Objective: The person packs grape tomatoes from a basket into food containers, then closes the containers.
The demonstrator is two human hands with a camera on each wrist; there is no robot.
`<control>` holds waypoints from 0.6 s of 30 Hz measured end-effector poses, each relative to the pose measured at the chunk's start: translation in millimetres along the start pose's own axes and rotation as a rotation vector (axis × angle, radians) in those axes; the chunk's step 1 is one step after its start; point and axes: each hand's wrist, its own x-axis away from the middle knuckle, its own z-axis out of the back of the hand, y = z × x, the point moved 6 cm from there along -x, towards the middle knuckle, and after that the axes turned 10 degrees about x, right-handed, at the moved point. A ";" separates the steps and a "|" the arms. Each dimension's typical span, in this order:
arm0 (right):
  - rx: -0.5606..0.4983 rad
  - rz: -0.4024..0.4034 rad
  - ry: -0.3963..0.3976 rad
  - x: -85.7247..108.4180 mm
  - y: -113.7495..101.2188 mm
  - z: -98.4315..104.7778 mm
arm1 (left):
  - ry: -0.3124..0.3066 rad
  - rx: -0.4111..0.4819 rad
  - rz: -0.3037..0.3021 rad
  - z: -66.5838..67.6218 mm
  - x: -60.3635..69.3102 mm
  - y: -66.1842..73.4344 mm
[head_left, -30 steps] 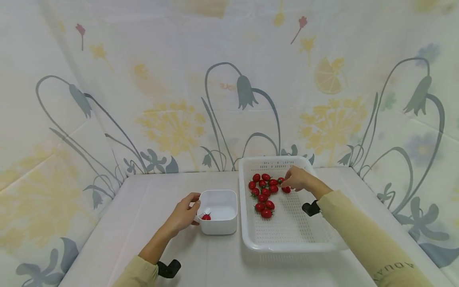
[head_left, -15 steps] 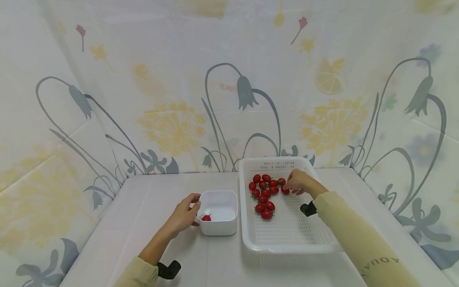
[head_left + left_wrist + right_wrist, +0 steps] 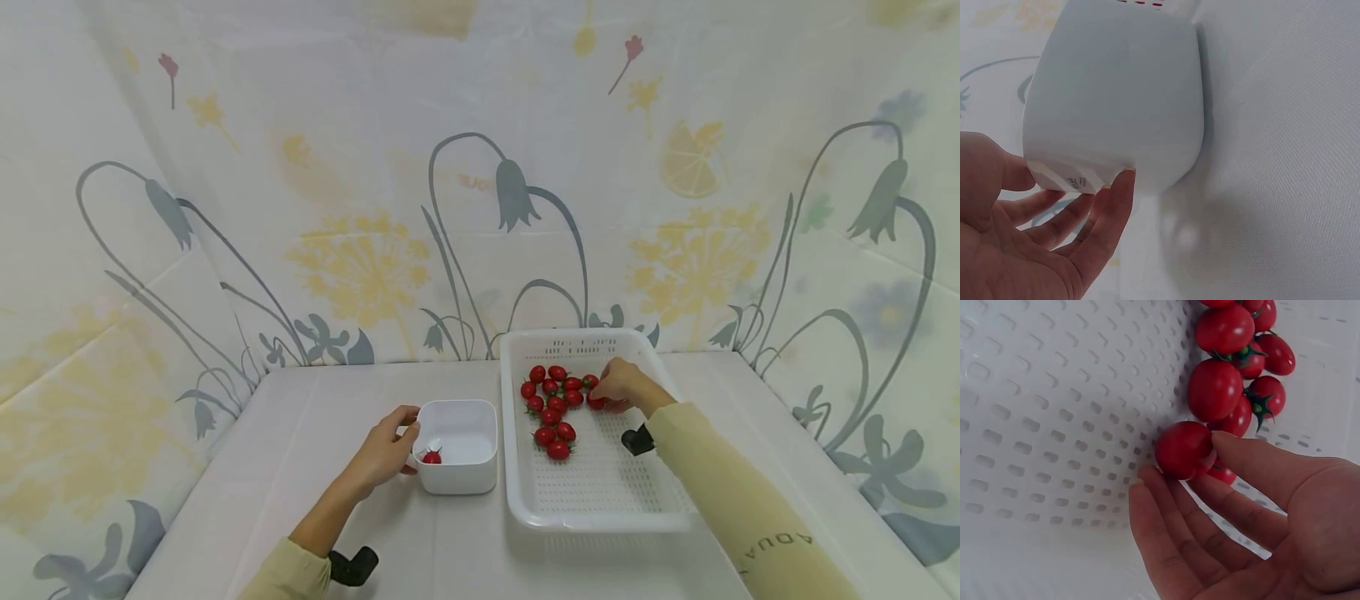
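Observation:
My left hand [image 3: 384, 446] holds the left side of a small white square container [image 3: 457, 477]; in the left wrist view the thumb is at its rim and the fingers [image 3: 1107, 219] press its wall. One cherry tomato [image 3: 431, 457] with a green calyx lies inside. Over the right part of a white perforated basket [image 3: 600, 522], my right hand [image 3: 626, 388] has thumb and fingers around a cherry tomato [image 3: 1184, 450]. That tomato is beside the cluster, and fingers hide its underside. Several more cherry tomatoes [image 3: 557, 405] lie in the basket's left half.
The basket stands just right of the small container on a white-covered table [image 3: 427, 550]. Behind and at both sides hangs a flower-printed cloth [image 3: 360, 167]. A black wrist mount [image 3: 637, 440] sits at the right sleeve, another black mount [image 3: 354, 565] at the left.
My right hand has shifted slightly down and left in the basket, its fingers coming around the rightmost tomato. My left hand and the small container have stayed in place.

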 end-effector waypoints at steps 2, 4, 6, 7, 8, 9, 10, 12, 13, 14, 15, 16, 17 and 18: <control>0.003 0.000 0.004 -1.7 0.7 -1.3 | 0.000 -0.002 0.000 0.1 0.4 -0.1; 0.006 0.000 0.008 -2.7 1.6 -1.8 | -0.001 -0.003 -0.002 0.1 0.5 -0.1; 0.004 0.001 0.010 -3.3 2.5 -2.3 | -0.001 -0.001 -0.003 -0.1 0.5 -0.1; 0.004 0.002 0.010 -3.7 2.8 -2.8 | -0.001 0.002 -0.004 -0.1 0.5 0.0; 0.003 0.003 0.009 -4.3 3.2 -3.2 | -0.001 0.003 -0.005 -0.1 0.6 0.1; 0.003 0.007 0.008 -4.9 3.3 -3.4 | -0.001 0.003 -0.005 0.0 0.7 0.2; -0.002 0.007 0.008 -5.7 3.6 -3.8 | -0.001 0.003 -0.006 0.1 0.8 0.2; -0.020 0.009 0.002 -6.9 3.9 -4.5 | -0.002 0.002 -0.005 0.3 1.1 0.6; -0.024 0.011 0.000 -7.3 4.2 -4.7 | -0.003 0.000 -0.005 0.3 1.2 0.8; -0.028 0.014 -0.003 -7.3 4.3 -4.6 | -0.004 -0.001 -0.005 0.3 1.3 0.8; -0.034 0.016 -0.006 -6.8 4.3 -4.6 | -0.005 -0.002 -0.004 0.2 1.4 1.1; -0.038 0.021 -0.008 -6.1 4.4 -4.2 | -0.005 -0.002 -0.004 0.0 1.4 1.3; -0.038 0.024 -0.009 -5.2 4.5 -3.9 | -0.005 -0.002 -0.003 0.0 1.5 1.3; -0.039 0.029 -0.011 -4.2 4.4 -3.7 | -0.004 -0.003 -0.002 0.0 1.5 1.2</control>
